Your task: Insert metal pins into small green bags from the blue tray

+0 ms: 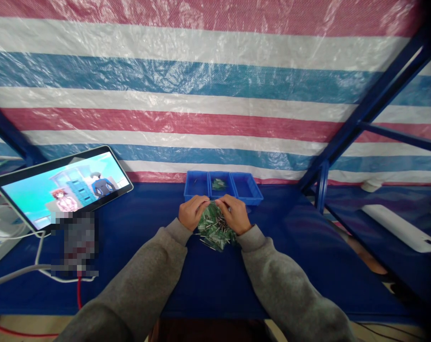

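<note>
Above a pile of small green pieces and thin metal pins [218,229], my left hand [193,212] and my right hand [234,214] face each other, fingertips pinched and close together. A thin, light sliver shows between them, too small to name. Just beyond my hands stands a blue tray in three compartments: the left compartment [196,183] has a tiny piece in it, the middle one holds a few green pieces [218,184], and in the right compartment [246,186] I see nothing. My fingers partly cover the far side of the pile.
A tablet [63,187] playing a cartoon leans at the left, with a blurred-out object [80,242] and cables [40,247] before it. A blue metal frame [358,123] rises at the right. Beyond it lies a long white object [400,227]. Striped sheeting [215,95] hangs behind the blue table [293,266].
</note>
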`<state>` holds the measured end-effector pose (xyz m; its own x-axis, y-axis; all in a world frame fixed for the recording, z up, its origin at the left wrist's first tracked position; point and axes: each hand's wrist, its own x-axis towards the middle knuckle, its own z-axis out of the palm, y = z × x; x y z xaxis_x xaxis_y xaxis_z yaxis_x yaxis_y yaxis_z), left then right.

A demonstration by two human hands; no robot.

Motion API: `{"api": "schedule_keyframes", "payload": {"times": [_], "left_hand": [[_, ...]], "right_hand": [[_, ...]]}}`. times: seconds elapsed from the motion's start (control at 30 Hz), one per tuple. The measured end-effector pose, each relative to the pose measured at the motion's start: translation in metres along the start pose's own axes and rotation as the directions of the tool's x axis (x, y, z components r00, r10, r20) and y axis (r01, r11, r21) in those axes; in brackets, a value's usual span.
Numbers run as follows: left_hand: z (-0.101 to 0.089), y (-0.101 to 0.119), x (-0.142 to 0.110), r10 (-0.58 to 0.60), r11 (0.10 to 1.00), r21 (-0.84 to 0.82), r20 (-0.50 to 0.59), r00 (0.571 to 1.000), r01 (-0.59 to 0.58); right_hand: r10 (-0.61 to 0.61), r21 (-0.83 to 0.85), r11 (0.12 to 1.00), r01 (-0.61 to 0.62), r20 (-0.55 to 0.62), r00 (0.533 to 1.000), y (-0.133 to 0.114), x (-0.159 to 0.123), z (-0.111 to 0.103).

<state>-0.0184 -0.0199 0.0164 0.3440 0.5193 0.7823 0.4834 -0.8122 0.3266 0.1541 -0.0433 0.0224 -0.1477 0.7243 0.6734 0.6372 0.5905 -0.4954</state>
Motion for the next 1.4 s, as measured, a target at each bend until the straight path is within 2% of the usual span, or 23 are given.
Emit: {"api": "schedule_keyframes", "payload": {"times": [0.47, 0.8, 1.07, 1.4], "left_hand": [[0.0008, -0.0017, -0.0022, -0.063, 0.99, 0.122, -0.017, 0.998, 0.064], [0.0018, 0.0009, -0.0008, -0.015, 1.0, -0.001, -0.004, 1.0, 0.015], [0.0049, -0.0025, -0.0026, -0.035, 0.999, 0.015, -0.007, 0.999, 0.035], [0.0022, -0.0006, -0.0013, -0.02, 0.999, 0.025, -0.013, 1.0, 0.02]], "right_hand": [[-0.004, 0.1, 0.995, -0.001, 0.05, 0.999, -0.0032, -0.0013, 0.0003], [0.02, 0.043, 0.999, -0.021, 0.043, 0.999, -0.0017, -0.0004, -0.0025], [0.042, 0.109, 0.993, -0.041, -0.004, 0.999, -0.0022, -0.0015, 0.0], [0.026, 0.057, 0.998, -0.025, -0.025, 0.999, -0.0023, -0.0007, -0.0002]]}}
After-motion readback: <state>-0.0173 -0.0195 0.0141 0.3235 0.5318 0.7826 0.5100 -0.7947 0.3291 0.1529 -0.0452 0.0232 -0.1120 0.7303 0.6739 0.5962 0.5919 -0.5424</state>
